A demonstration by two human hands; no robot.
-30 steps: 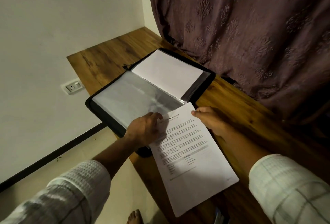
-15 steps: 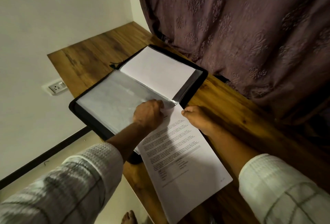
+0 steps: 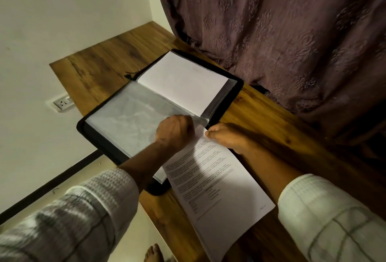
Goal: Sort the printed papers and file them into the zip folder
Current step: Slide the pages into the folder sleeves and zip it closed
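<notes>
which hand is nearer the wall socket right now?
Left. The left hand grips the clear sleeve's edge in the zip folder, on the wall socket's side. The right hand touches the printed sheet's top corner, farther off toward the curtain.
</notes>
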